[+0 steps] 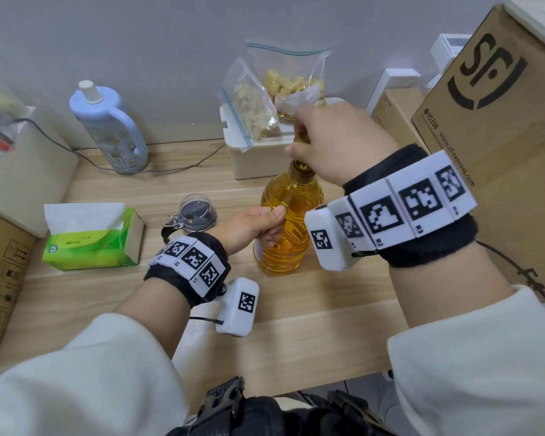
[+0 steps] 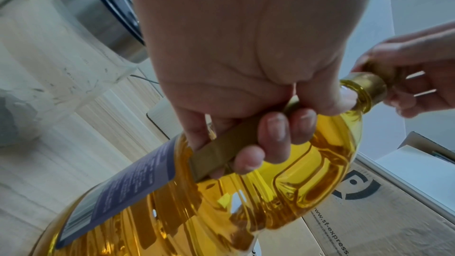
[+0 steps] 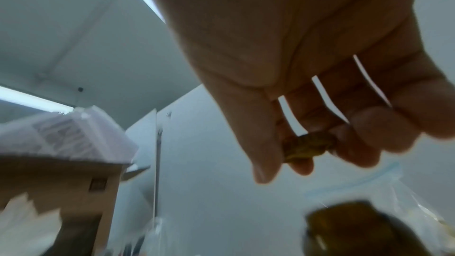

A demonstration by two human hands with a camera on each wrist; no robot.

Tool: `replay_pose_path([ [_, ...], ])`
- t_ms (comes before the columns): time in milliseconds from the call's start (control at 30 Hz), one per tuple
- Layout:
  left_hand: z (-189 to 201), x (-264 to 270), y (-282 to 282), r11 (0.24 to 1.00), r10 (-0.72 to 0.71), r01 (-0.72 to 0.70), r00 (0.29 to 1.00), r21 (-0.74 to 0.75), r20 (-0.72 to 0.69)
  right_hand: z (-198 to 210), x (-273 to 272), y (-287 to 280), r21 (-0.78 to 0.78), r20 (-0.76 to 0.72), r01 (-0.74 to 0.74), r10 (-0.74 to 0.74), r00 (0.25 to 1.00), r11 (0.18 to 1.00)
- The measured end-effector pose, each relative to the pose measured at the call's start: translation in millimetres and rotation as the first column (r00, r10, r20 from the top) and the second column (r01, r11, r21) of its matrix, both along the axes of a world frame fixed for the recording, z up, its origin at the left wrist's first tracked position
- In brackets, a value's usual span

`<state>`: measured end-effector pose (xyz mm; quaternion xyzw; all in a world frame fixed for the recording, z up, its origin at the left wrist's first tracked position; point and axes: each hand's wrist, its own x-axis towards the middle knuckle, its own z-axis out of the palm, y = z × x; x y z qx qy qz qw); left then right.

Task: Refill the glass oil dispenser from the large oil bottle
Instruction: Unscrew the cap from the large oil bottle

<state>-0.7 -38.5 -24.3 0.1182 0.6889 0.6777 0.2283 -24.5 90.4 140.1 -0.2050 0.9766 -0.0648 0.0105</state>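
The large oil bottle (image 1: 288,221), full of yellow oil, stands upright on the wooden table (image 1: 312,309). My left hand (image 1: 266,226) grips its gold side handle (image 2: 219,150), fingers curled round it. My right hand (image 1: 302,136) pinches the gold cap (image 3: 306,147) a little above the bottle's neck (image 1: 301,169), apart from it. The glass oil dispenser (image 1: 198,215), with a clear lid and dark top, stands just left of the bottle, behind my left wrist.
A green tissue box (image 1: 92,237) lies at the left. A lilac jug (image 1: 107,127) stands by the wall. Zip bags (image 1: 277,92) rest on a white box (image 1: 258,155) behind the bottle. Cardboard boxes (image 1: 491,105) crowd the right side.
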Motion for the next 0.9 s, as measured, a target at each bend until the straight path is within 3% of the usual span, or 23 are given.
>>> replay_pose_path([
  [100, -1, 0, 0, 1.000, -0.003, 0.003, 1.000, -0.005, 0.004, 7, -4, 11, -0.211, 0.062, 0.024, -0.011, 0.998, 0.977],
  [200, -1, 0, 0, 1.000, -0.002, 0.002, 1.000, 0.006, 0.001, -15, -7, 30, -0.514, 0.236, 0.189, -0.074, 0.969, 0.837],
  [267, -1, 1, 0, 1.000, 0.000, 0.000, 1.000, 0.019, 0.000, -43, -12, 46, -0.686, 0.352, 0.348, -0.128, 0.927, 0.639],
  [333, -1, 1, 0, 1.000, 0.010, -0.010, 1.000, 0.024, -0.003, -76, -15, 63, -0.772, 0.493, 0.513, -0.157, 0.856, 0.376],
  [433, -2, 2, 2, 0.998, 0.040, -0.039, 0.999, 0.039, -0.005, -130, -12, 82, -0.649, 0.750, 0.760, -0.167, 0.641, 0.002],
  [500, -4, 2, 3, 0.998, 0.055, -0.055, 0.999, 0.039, 0.001, -169, -7, 90, -0.495, 0.862, 0.852, -0.223, 0.456, -0.170],
  [533, -5, 2, 3, 0.997, 0.060, -0.060, 0.998, 0.042, 0.002, -186, -4, 92, -0.431, 0.892, 0.876, -0.249, 0.377, -0.218],
  [633, -6, 3, 3, 0.997, 0.066, -0.066, 0.998, 0.044, -0.001, -224, 5, 97, -0.280, 0.931, 0.930, -0.304, 0.203, -0.237],
  [700, -7, 3, 3, 0.998, 0.063, -0.063, 0.998, 0.031, -0.011, -247, 11, 104, -0.223, 0.930, 0.965, -0.328, 0.167, -0.141],
  [800, -7, 3, 2, 0.998, 0.061, -0.061, 0.998, 0.021, -0.034, -275, 16, 112, -0.253, 0.867, 0.963, -0.419, 0.270, 0.096],
  [900, -7, 4, 3, 0.997, 0.079, -0.079, 0.996, 0.020, -0.042, -289, 15, 116, -0.295, 0.741, 0.936, -0.572, 0.351, 0.192],
])
